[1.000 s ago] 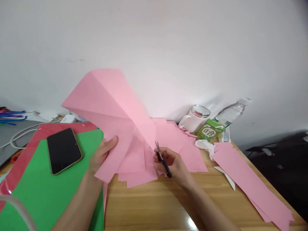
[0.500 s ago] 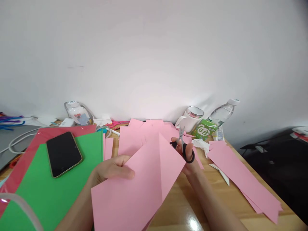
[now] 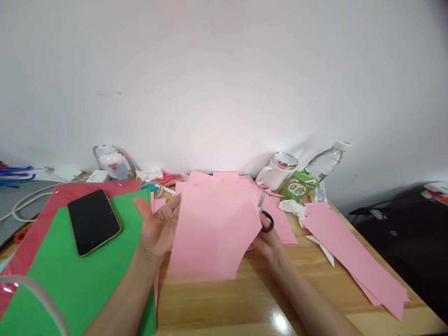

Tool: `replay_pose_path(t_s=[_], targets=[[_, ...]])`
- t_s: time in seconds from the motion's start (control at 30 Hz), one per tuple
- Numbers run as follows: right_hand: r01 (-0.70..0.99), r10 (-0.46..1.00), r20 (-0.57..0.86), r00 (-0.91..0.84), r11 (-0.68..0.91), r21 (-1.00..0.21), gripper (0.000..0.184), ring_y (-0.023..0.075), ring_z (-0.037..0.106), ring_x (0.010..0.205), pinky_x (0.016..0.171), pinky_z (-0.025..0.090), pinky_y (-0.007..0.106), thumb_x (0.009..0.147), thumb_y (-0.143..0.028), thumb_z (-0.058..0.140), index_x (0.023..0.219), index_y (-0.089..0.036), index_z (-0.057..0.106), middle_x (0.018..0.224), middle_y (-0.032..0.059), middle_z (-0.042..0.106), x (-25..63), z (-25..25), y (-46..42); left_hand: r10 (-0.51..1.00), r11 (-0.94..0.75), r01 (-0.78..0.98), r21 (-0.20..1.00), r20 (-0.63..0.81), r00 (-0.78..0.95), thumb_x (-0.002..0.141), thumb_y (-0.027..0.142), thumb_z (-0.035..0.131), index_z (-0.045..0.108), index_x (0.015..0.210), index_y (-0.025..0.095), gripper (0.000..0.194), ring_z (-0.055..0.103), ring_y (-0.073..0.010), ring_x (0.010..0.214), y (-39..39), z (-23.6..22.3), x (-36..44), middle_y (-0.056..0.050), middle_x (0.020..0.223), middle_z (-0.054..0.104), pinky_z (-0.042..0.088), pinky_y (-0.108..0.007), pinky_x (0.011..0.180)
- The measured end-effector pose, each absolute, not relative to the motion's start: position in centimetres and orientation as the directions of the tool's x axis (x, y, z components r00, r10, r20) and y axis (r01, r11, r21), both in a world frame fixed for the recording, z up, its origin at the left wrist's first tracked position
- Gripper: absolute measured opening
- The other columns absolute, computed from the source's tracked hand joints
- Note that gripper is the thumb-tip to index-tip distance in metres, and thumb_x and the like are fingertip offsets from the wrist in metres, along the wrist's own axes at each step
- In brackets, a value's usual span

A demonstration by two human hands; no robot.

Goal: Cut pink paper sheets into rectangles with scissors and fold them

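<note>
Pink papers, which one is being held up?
The large sheet between the left hand and the right hand; the pile behind it and the strips at right lie on the table.

Pink strips (image 3: 353, 256) on wooden table (image 3: 210, 305)

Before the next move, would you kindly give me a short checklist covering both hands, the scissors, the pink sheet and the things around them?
1. Scissors held in the right hand: ok, blades pointing up.
2. Scissor blades fully closed: cannot tell, they are too small and partly hidden.
3. Left hand pinching the pink sheet: not ok, its thumb is raised away from the paper.
4. Left fingertips touching the sheet: cannot tell, the paper hides them.
5. Phone out of the way: ok, it lies on the green paper, apart from the held sheet.
6. Pink strips apart from the held sheet: ok, off to the right.
</note>
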State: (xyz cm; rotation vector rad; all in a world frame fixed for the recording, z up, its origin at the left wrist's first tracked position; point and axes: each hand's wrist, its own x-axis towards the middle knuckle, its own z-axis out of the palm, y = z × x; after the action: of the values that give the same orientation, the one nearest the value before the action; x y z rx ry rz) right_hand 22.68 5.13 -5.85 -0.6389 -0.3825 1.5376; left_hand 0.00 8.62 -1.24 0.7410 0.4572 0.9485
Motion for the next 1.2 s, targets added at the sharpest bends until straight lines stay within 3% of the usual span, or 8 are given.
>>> replay_pose_path(t_s=[0.13,0.23,0.33,0.43,0.63,0.87,1.03,1.2], targets=[[-0.836,0.985,-0.154,0.077,-0.021,-0.548,0.018,0.0092,0.066,0.069,0.072,0.054,0.017,0.058,-0.023,0.078,0.068,-0.025,0.064,0.066,-0.0088,0.07,22.1,-6.1,5.3,0.81,0.316,-0.632,0.707,0.146,0.568,0.035,0.085,0.052,0.061,0.111,0.023,0.099,0.038,-0.033,0.126,8.2,-2.1,1.7,-0.01,0.124,0.058,0.036,-0.042,0.099],[-0.822,0.989,-0.132,0.066,-0.021,-0.569,0.025,0.0114,0.067,0.075,0.078,0.054,0.023,0.06,-0.016,0.076,0.078,-0.029,0.064,0.071,-0.0091,0.071,21.0,-6.0,5.0,0.805,0.27,-0.487,0.831,0.083,0.587,0.034,0.05,0.083,0.057,0.116,0.023,0.091,0.045,-0.0329,0.121,7.2,-2.2,3.1,-0.011,0.118,0.062,0.038,-0.041,0.098],[-0.784,0.995,-0.089,0.036,-0.027,-0.62,0.037,0.015,0.066,0.085,0.083,0.053,0.028,0.059,-0.009,0.075,0.087,-0.03,0.063,0.078,-0.0074,0.072,20.4,-5.9,4.6,0.912,0.336,-0.439,0.834,-0.171,0.373,0.065,0.04,0.073,0.061,0.106,0.02,0.047,0.059,-0.0275,0.104,6.9,-1.8,3.5,-0.009,0.104,0.068,0.047,-0.04,0.087],[-0.778,0.995,-0.084,0.051,-0.013,-0.629,0.034,0.0176,0.066,0.089,0.082,0.053,0.03,0.06,-0.017,0.076,0.089,-0.028,0.063,0.084,-0.0053,0.072,21.4,-5.7,4.9,0.918,0.358,-0.387,0.85,-0.244,0.312,0.069,0.033,0.071,0.065,0.088,0.017,0.025,0.067,-0.0235,0.081,7.6,-1.4,2.8,-0.006,0.085,0.072,0.054,-0.035,0.072],[-0.561,0.983,-0.052,0.174,0.056,-0.826,0.039,0.0202,0.066,0.079,0.073,0.053,0.032,0.056,-0.031,0.079,0.092,-0.024,0.064,0.087,-0.0002,0.071,25.1,-5.1,6.2,0.896,0.355,-0.314,0.881,-0.224,0.383,0.068,0.028,0.072,0.067,0.095,0.015,0.031,0.068,-0.0209,0.072,8.8,-1.3,1.2,-0.008,0.085,0.073,0.054,-0.031,0.066],[0.118,0.909,0.063,0.411,0.016,-0.993,0.028,0.0123,0.045,0.048,0.044,0.038,0.025,0.055,-0.032,0.079,0.065,-0.018,0.058,0.052,-0.0037,0.053,24.2,-4.5,5.4,0.912,0.257,-0.146,0.955,-0.189,0.364,0.068,0.031,0.072,0.069,0.093,0.014,0.031,0.066,-0.0178,0.068,9.1,-0.6,0.4,-0.008,0.084,0.073,0.051,-0.025,0.059],[0.123,0.969,0.024,0.248,-0.007,-0.992,0.033,0.0111,0.046,0.053,0.046,0.036,0.022,0.054,-0.032,0.079,0.078,-0.017,0.061,0.06,-0.0032,0.054,24.6,-5.0,5.7,0.958,0.212,-0.107,0.971,-0.185,0.221,0.065,0.036,0.073,0.07,0.09,0.014,0.033,0.065,-0.0192,0.067,9.4,-0.8,0.2,-0.007,0.081,0.073,0.051,-0.028,0.06],[0.105,0.913,0.066,0.404,0.025,-0.994,0.039,0.0093,0.047,0.051,0.044,0.037,0.02,0.054,-0.031,0.08,0.086,-0.018,0.061,0.063,-0.0035,0.058,25.0,-5.2,6.0,0.968,0.138,-0.013,0.99,-0.132,0.213,0.064,0.035,0.073,0.072,0.079,0.014,0.026,0.065,-0.018,0.067,9.7,-1.5,0.3,-0.006,0.078,0.073,0.049,-0.024,0.056]])
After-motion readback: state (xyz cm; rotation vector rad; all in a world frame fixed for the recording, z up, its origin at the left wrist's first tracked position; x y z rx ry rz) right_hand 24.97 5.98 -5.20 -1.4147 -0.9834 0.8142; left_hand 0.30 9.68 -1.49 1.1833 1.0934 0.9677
